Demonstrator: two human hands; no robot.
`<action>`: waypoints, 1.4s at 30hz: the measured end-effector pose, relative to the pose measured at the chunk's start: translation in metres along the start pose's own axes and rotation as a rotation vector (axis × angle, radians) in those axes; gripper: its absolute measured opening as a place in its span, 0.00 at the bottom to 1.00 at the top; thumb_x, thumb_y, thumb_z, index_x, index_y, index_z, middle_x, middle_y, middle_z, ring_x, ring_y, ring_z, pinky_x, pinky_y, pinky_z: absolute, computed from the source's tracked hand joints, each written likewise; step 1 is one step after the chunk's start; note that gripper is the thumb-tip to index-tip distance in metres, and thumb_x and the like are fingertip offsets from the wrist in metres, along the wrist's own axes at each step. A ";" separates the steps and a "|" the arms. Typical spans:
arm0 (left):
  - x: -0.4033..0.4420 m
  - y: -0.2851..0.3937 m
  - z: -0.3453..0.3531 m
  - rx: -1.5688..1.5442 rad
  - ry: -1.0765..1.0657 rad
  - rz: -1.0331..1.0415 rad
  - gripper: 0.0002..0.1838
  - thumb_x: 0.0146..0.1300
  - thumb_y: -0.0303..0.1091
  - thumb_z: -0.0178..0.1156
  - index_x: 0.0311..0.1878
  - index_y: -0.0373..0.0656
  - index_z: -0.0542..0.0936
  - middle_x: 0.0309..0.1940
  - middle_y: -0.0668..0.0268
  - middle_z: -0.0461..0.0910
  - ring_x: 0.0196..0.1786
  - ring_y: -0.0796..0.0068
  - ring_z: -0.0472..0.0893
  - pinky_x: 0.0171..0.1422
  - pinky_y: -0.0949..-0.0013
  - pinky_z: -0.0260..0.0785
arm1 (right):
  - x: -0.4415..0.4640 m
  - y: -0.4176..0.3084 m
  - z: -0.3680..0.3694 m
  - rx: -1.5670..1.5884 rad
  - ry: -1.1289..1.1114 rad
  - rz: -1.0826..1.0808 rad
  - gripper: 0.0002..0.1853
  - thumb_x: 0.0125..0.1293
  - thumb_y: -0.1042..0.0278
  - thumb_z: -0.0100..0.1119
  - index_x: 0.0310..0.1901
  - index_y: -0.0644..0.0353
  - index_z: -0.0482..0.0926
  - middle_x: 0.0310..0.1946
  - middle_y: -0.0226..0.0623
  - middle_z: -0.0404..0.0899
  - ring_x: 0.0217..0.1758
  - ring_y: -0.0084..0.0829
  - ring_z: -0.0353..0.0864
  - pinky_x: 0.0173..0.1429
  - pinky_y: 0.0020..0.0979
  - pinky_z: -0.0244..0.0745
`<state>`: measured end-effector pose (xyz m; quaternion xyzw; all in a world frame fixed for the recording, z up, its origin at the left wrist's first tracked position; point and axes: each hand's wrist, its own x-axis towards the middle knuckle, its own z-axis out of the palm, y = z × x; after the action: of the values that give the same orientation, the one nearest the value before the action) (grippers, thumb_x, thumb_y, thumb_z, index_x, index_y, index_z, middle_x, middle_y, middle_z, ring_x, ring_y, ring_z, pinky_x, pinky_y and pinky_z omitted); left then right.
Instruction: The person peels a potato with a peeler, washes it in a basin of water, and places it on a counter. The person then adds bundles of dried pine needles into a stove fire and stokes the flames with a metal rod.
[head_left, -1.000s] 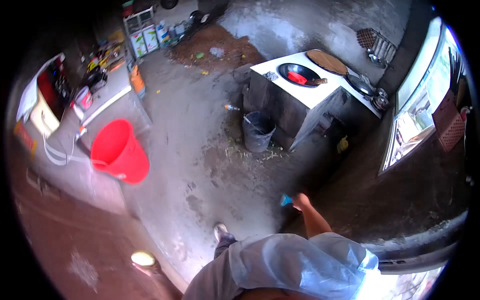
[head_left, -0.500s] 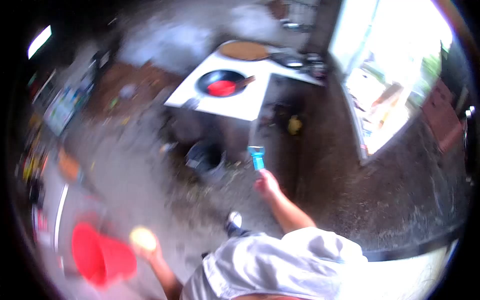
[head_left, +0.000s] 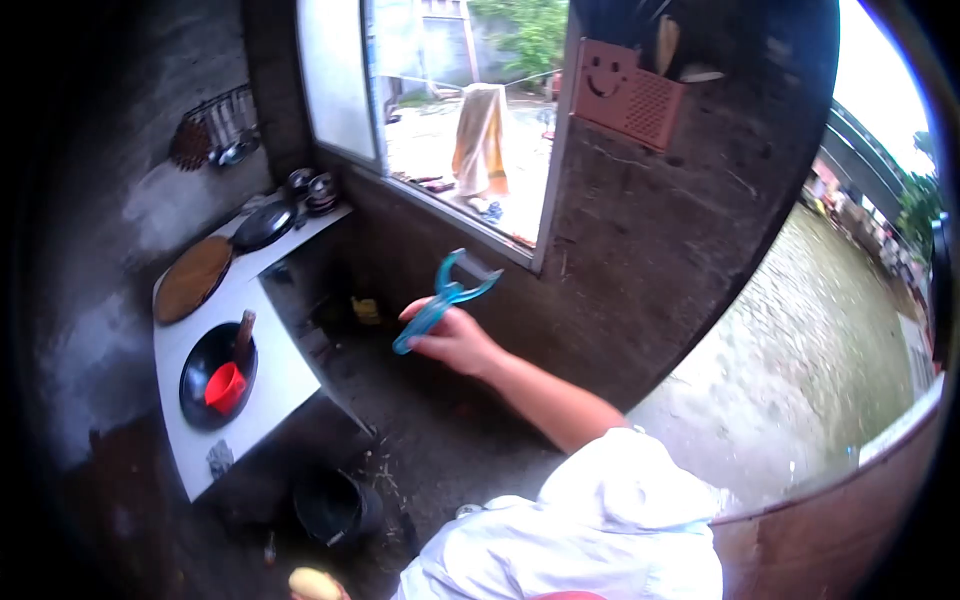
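Blue peeler [head_left: 453, 293] in right hand [head_left: 458, 342], pale potato [head_left: 313, 584] in left hand [head_left: 344, 593]

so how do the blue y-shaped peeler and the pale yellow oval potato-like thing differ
Shape: the blue Y-shaped peeler is slim with a forked head, while the pale yellow oval potato-like thing is rounded.
Position: the peeler is well inside the view in the right hand, its fork pointing upward in the picture; the potato-like thing is at the bottom edge, in the barely visible left hand.
Both are hand-held.
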<state>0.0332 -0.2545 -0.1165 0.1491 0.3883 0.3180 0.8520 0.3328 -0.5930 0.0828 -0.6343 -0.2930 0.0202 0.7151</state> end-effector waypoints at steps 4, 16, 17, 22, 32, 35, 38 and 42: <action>0.035 -0.011 0.046 0.151 -0.163 -0.182 0.29 0.49 0.61 0.58 0.47 0.48 0.74 0.39 0.61 0.78 0.41 0.61 0.79 0.40 0.64 0.75 | -0.016 -0.075 -0.063 -0.175 0.433 -0.094 0.17 0.56 0.79 0.56 0.47 0.59 0.68 0.32 0.26 0.71 0.32 0.17 0.72 0.33 0.21 0.68; 0.014 -0.106 0.131 0.372 -0.375 -0.665 0.26 0.51 0.65 0.52 0.43 0.55 0.75 0.32 0.68 0.78 0.31 0.61 0.80 0.28 0.63 0.73 | -0.003 -0.330 -0.203 -0.995 1.115 -0.556 0.14 0.58 0.60 0.52 0.34 0.65 0.72 0.26 0.43 0.77 0.27 0.37 0.80 0.34 0.34 0.73; 0.015 -0.107 0.133 0.378 -0.383 -0.671 0.26 0.51 0.65 0.52 0.42 0.55 0.75 0.31 0.67 0.78 0.31 0.61 0.80 0.28 0.62 0.74 | 0.008 -0.341 -0.213 -1.454 1.181 -0.731 0.15 0.56 0.60 0.55 0.36 0.65 0.72 0.29 0.48 0.77 0.35 0.47 0.78 0.41 0.40 0.72; 0.011 -0.111 0.142 0.349 -0.359 -0.602 0.26 0.51 0.65 0.53 0.42 0.54 0.75 0.31 0.67 0.78 0.30 0.61 0.80 0.27 0.62 0.74 | 0.067 -0.357 -0.260 -1.447 1.268 -0.397 0.20 0.50 0.60 0.59 0.39 0.67 0.70 0.38 0.55 0.77 0.43 0.53 0.75 0.46 0.42 0.71; 0.008 -0.100 0.120 0.318 -0.287 -0.500 0.27 0.50 0.66 0.53 0.43 0.55 0.75 0.32 0.67 0.78 0.31 0.62 0.79 0.26 0.64 0.73 | 0.079 -0.373 -0.238 -1.283 1.390 -0.075 0.29 0.52 0.52 0.61 0.51 0.63 0.69 0.24 0.36 0.80 0.22 0.28 0.80 0.30 0.30 0.76; 0.007 -0.097 0.117 0.313 -0.262 -0.486 0.27 0.50 0.65 0.53 0.43 0.55 0.75 0.32 0.68 0.78 0.32 0.62 0.79 0.26 0.63 0.74 | 0.080 -0.374 -0.248 -1.374 1.265 -0.188 0.27 0.58 0.53 0.55 0.57 0.55 0.67 0.39 0.43 0.79 0.31 0.33 0.81 0.32 0.32 0.78; 0.015 -0.098 0.114 0.300 -0.267 -0.495 0.26 0.50 0.65 0.53 0.43 0.55 0.75 0.32 0.67 0.78 0.32 0.61 0.80 0.27 0.63 0.74 | 0.086 -0.371 -0.267 -1.797 1.215 -0.103 0.26 0.62 0.46 0.44 0.54 0.57 0.71 0.44 0.49 0.77 0.45 0.40 0.79 0.49 0.40 0.73; 0.019 -0.107 0.120 0.210 -0.376 -0.487 0.24 0.54 0.60 0.52 0.44 0.53 0.76 0.36 0.67 0.80 0.34 0.63 0.80 0.31 0.58 0.76 | 0.092 -0.366 -0.281 -1.757 1.017 0.168 0.30 0.63 0.40 0.37 0.52 0.58 0.73 0.50 0.49 0.73 0.53 0.41 0.74 0.55 0.37 0.67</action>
<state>0.1794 -0.3235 -0.1029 0.1950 0.2792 0.0299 0.9398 0.4089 -0.8791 0.4488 -0.8870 0.1798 -0.4240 0.0324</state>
